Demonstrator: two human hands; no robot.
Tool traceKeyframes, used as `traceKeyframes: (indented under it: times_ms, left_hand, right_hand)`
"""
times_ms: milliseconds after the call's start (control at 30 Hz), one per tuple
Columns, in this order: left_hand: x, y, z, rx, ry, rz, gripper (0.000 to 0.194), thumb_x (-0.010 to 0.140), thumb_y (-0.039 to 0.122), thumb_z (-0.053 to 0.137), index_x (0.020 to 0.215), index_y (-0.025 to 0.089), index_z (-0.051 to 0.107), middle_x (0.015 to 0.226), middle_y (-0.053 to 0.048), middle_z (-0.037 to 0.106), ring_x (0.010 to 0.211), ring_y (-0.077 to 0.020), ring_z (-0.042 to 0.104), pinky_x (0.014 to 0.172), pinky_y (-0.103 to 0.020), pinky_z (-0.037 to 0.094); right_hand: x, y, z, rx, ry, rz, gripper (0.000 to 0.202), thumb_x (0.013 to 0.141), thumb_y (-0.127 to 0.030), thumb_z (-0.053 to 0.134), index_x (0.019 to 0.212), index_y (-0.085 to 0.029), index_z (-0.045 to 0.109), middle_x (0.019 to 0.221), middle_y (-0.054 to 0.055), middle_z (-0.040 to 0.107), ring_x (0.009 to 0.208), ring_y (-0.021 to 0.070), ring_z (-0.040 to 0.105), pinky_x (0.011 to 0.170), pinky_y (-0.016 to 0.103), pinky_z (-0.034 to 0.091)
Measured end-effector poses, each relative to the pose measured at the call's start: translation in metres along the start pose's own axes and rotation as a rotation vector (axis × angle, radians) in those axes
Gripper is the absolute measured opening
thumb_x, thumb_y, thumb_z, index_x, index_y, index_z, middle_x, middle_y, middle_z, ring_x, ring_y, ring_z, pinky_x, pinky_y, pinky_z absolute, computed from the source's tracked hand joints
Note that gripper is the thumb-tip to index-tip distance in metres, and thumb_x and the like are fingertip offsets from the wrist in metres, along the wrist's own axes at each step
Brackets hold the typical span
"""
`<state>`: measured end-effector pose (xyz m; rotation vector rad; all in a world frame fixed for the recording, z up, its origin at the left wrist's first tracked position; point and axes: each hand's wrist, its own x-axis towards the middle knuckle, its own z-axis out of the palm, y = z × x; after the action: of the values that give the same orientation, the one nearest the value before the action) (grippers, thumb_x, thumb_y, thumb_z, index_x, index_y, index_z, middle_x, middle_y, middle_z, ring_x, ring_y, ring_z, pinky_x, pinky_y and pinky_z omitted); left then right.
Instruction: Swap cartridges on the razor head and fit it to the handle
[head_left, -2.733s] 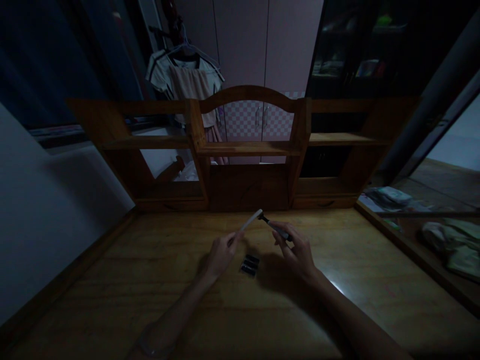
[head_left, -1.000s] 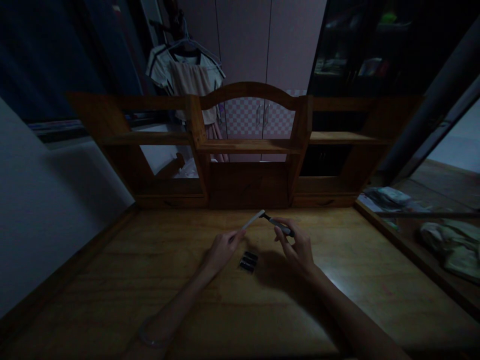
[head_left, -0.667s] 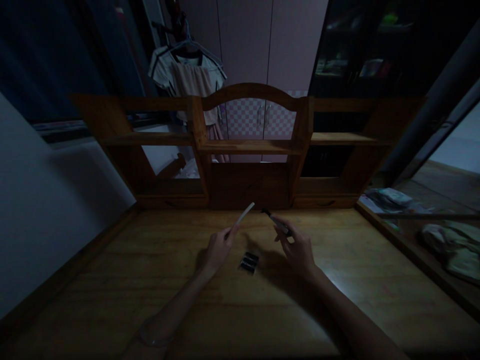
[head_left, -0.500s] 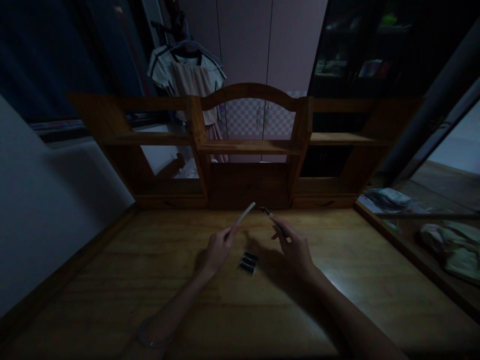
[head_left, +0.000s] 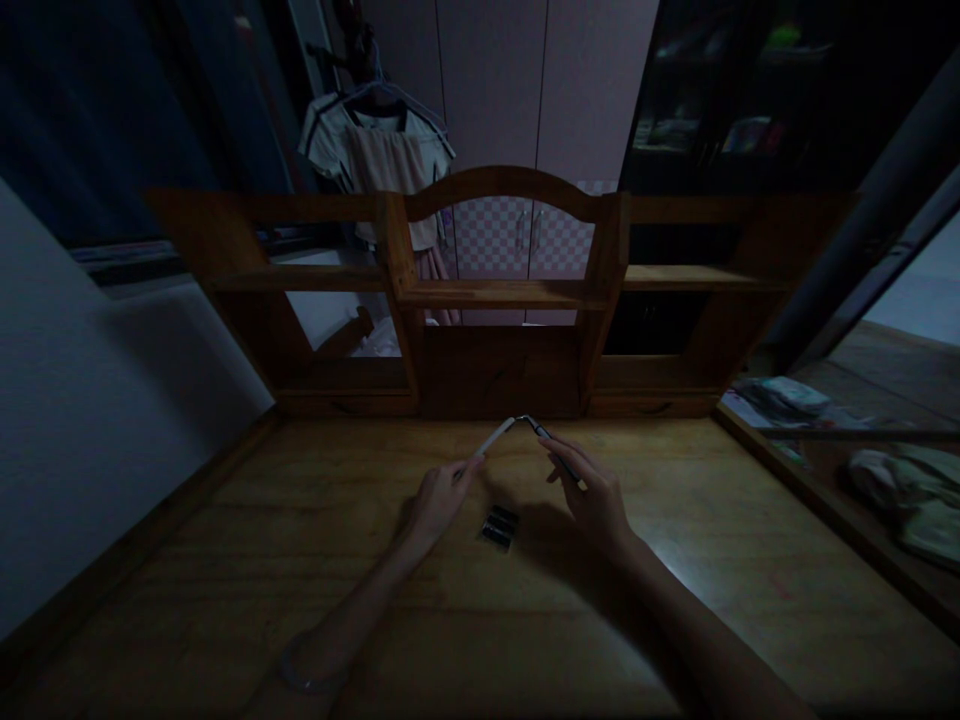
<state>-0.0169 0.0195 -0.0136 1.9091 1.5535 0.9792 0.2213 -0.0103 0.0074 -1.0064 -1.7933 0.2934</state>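
Note:
My left hand (head_left: pixel 444 492) is closed around the lower end of a slim white stick (head_left: pixel 495 437), which slants up to the right. In my right hand (head_left: pixel 592 488) is a slim dark pen-like tool (head_left: pixel 541 432) with a bent, shiny tip, gripped between thumb and fingers. That tip meets or nearly meets the top end of the white stick; I cannot tell whether they touch. Below and between both hands, a small flat pack with dark bars (head_left: pixel 499 527) lies on the wooden desk (head_left: pixel 315 560). The room is dim, so the tool's exact kind is unclear.
A wooden shelf unit (head_left: pixel 506 292) with drawers stands along the desk's back edge. Raised wooden rims border the desk, with a wall (head_left: pixel 82 400) on the left. Beyond the right rim lie crumpled cloth (head_left: pixel 915 490) and plastic bags (head_left: pixel 787 395).
The tool's bent tip and the white stick's top end have come together. The stick has tipped a little to the right. The dark pack stays on the desk.

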Motion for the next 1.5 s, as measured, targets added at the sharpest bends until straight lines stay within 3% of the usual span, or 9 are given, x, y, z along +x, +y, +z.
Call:
traceKeyframes:
  times_ms: [133, 267, 367, 600, 800, 1100, 1367, 1500]
  left_hand:
    - [-0.001, 0.004, -0.002, 0.001, 0.105, 0.025, 0.054, 0.09, 0.053, 0.036, 0.074, 0.011, 0.066, 0.059, -0.001, 0.057, 0.057, -0.0129, 0.049, 0.055, -0.023, 0.03]
    - [-0.004, 0.009, 0.0, -0.049, 0.043, 0.075, 0.05, 0.09, 0.052, 0.039, 0.084, 0.013, 0.069, 0.07, -0.003, 0.064, 0.063, -0.0148, 0.054, 0.059, -0.023, 0.034]
    - [-0.003, 0.006, 0.002, -0.045, 0.008, 0.039, 0.05, 0.089, 0.053, 0.039, 0.089, 0.013, 0.07, 0.076, -0.005, 0.067, 0.067, -0.0167, 0.057, 0.062, -0.024, 0.035]
    - [-0.002, 0.005, -0.002, 0.0, 0.115, 0.049, 0.053, 0.09, 0.053, 0.037, 0.071, 0.012, 0.064, 0.06, -0.001, 0.058, 0.056, -0.0123, 0.048, 0.055, -0.023, 0.03]
    - [-0.005, 0.011, 0.001, -0.03, 0.011, 0.08, 0.05, 0.09, 0.052, 0.038, 0.079, 0.013, 0.067, 0.066, -0.002, 0.062, 0.062, -0.0143, 0.054, 0.059, -0.023, 0.034]
    - [-0.005, 0.01, -0.002, -0.032, -0.031, 0.047, 0.051, 0.089, 0.053, 0.038, 0.09, 0.013, 0.07, 0.08, -0.005, 0.069, 0.072, -0.0178, 0.06, 0.064, -0.024, 0.037]
    - [-0.005, 0.012, -0.003, 0.005, 0.1, 0.056, 0.052, 0.091, 0.053, 0.036, 0.075, 0.012, 0.065, 0.059, -0.001, 0.057, 0.056, -0.013, 0.049, 0.055, -0.023, 0.03]
    - [-0.005, 0.012, -0.001, -0.049, 0.016, 0.079, 0.05, 0.09, 0.051, 0.038, 0.085, 0.013, 0.069, 0.07, -0.003, 0.065, 0.064, -0.0153, 0.056, 0.06, -0.023, 0.035]
  right_hand:
    - [0.0, 0.0, -0.001, -0.022, -0.016, 0.009, 0.043, 0.092, -0.011, 0.042, 0.128, -0.031, 0.052, 0.131, 0.003, 0.051, 0.073, 0.0112, 0.061, 0.07, 0.027, 0.053]
    - [-0.001, 0.002, -0.001, -0.041, -0.047, -0.005, 0.044, 0.091, -0.01, 0.042, 0.129, -0.03, 0.052, 0.13, 0.003, 0.053, 0.077, 0.0126, 0.062, 0.071, 0.027, 0.053]
    - [-0.002, 0.003, 0.0, -0.061, -0.05, -0.019, 0.044, 0.09, -0.01, 0.043, 0.128, -0.03, 0.052, 0.127, 0.004, 0.055, 0.074, 0.0122, 0.062, 0.071, 0.027, 0.053]
    - [-0.002, 0.006, -0.001, -0.065, -0.009, -0.013, 0.042, 0.091, -0.011, 0.043, 0.128, -0.03, 0.052, 0.122, 0.004, 0.057, 0.071, 0.0119, 0.061, 0.07, 0.027, 0.052]
    - [-0.002, 0.004, 0.0, -0.064, -0.021, -0.03, 0.042, 0.092, -0.011, 0.043, 0.128, -0.03, 0.052, 0.121, 0.004, 0.058, 0.073, 0.0119, 0.062, 0.068, 0.025, 0.052]
    - [0.0, -0.004, -0.002, -0.042, 0.111, -0.012, 0.035, 0.094, -0.019, 0.047, 0.126, -0.029, 0.053, 0.113, 0.003, 0.062, 0.065, 0.0106, 0.062, 0.066, 0.025, 0.052]
    - [0.0, -0.007, -0.002, -0.049, 0.124, 0.004, 0.03, 0.093, -0.027, 0.05, 0.122, -0.026, 0.057, 0.11, 0.005, 0.066, 0.075, 0.0166, 0.067, 0.069, 0.029, 0.055]
    - [-0.002, -0.004, 0.0, -0.083, 0.079, -0.028, 0.03, 0.093, -0.027, 0.052, 0.122, -0.026, 0.057, 0.106, 0.005, 0.068, 0.078, 0.0171, 0.068, 0.071, 0.028, 0.055]
